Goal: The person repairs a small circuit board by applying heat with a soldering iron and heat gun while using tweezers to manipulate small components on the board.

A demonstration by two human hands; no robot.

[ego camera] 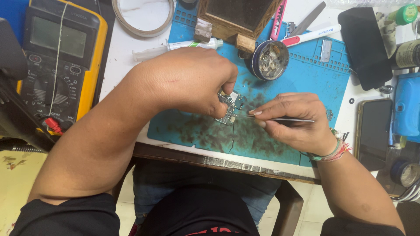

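A: Item one, left hand (192, 83)?
B: Fingers pinched shut on a small circuit board (228, 109), held just above the blue work mat (306, 74).

A: Item two, right hand (293, 122)?
B: Closed narrowly around slim metal tweezers (280, 119), tips touching the board's lower right edge, just beside the left fingertips.

A: Items beyond the grip?
B: Round tin of small parts (269, 60), near, up and right of the board. Syringe tube (175, 47), just past the left knuckles. Wooden block stand (238, 19), farther up. Yellow multimeter (61, 57), well apart, outside the left forearm. Dark phone (372, 131), beyond the right wrist, off the mat. Tape roll (142, 17), far above the left hand.
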